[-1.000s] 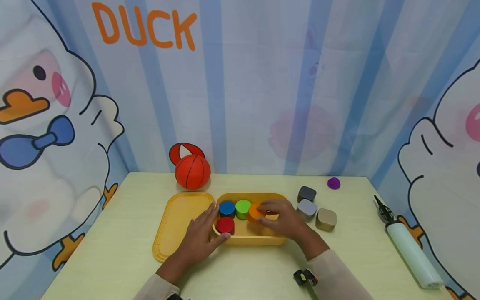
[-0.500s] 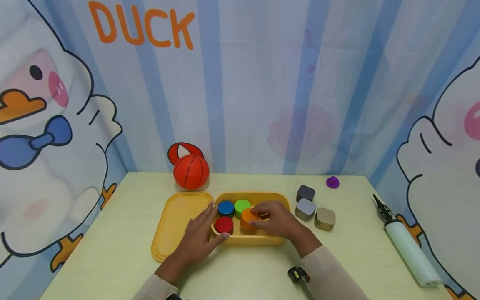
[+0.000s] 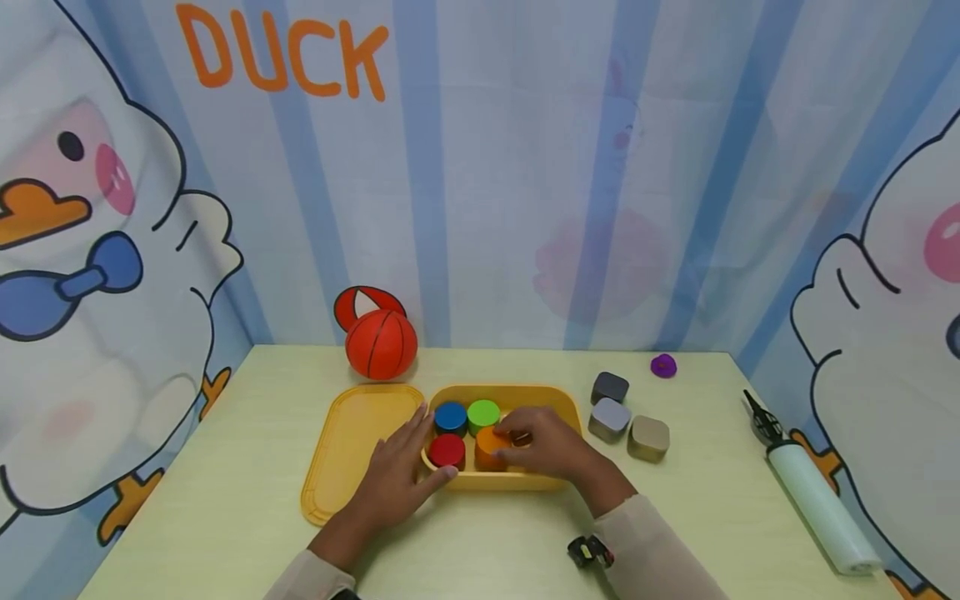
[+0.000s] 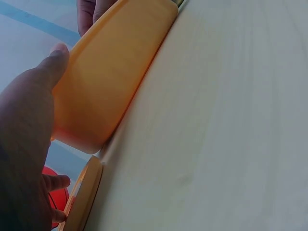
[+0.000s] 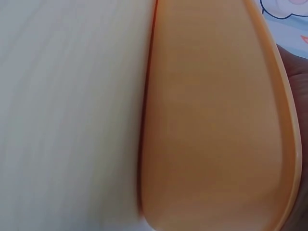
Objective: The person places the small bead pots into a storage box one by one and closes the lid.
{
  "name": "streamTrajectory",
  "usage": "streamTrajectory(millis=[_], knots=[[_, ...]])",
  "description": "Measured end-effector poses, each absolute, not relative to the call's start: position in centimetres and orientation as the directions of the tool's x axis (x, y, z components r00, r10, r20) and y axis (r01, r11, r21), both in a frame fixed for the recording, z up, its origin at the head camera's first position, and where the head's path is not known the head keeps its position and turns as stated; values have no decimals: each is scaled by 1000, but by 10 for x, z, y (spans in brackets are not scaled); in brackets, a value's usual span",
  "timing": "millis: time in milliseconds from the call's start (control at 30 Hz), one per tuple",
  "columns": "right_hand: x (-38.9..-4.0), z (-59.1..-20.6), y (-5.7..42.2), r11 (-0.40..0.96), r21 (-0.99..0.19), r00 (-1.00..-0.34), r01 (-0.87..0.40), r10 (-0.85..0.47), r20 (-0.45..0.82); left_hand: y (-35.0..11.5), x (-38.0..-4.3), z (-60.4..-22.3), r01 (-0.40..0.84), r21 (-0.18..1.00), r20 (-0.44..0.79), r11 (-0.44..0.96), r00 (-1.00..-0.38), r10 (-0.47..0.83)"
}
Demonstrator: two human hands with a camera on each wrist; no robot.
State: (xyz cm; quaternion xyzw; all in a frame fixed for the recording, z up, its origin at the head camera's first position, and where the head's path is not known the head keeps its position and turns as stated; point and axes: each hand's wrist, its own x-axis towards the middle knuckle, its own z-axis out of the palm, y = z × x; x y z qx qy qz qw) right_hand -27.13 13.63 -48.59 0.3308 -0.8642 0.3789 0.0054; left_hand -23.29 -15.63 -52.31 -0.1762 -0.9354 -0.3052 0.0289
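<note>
A yellow box [image 3: 540,481] stands on the table, with a blue round block [image 3: 451,417], a green one [image 3: 483,414] and a red one [image 3: 447,451] at its left end. My right hand [image 3: 551,442] reaches inside and pinches an orange round block [image 3: 491,448] between thumb and fingers, right of the red one. Straight-fingered, my left hand [image 3: 397,471] steadies the box's left end, its thumb [image 4: 58,54] touching the near rim in the left wrist view. In the right wrist view the box wall [image 5: 216,120] covers most of the right hand.
The yellow lid [image 3: 352,454] lies left of the box, partly under my left hand. Behind it sits a red ball [image 3: 381,344]. Dark grey [image 3: 610,388], light grey [image 3: 609,419] and beige blocks [image 3: 648,439] stand to the right, near a small purple piece [image 3: 663,366] and a pale green cylinder [image 3: 823,508].
The right hand has moved the orange block leftward and toward the near wall, lowering it beside the red block. My left hand has stayed at the box's left end.
</note>
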Motion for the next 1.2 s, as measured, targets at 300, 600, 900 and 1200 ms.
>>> streamTrajectory(millis=[300,600,900,1200], knots=[[-271,-485,134,555,-630,-801,-543,-568,190,-157,-233,-523,339,561,152,755,-939,308],[-272,-484,133,544,-627,-788,-557,-585,192,-157,-234,-522,343,560,154,754,-938,312],[-273,-489,134,570,-624,-807,-534,-565,174,-158,-236,-526,349,550,158,759,-936,315],[-271,-486,137,594,-642,-849,-484,-496,181,-157,-236,-527,343,563,153,751,-937,313]])
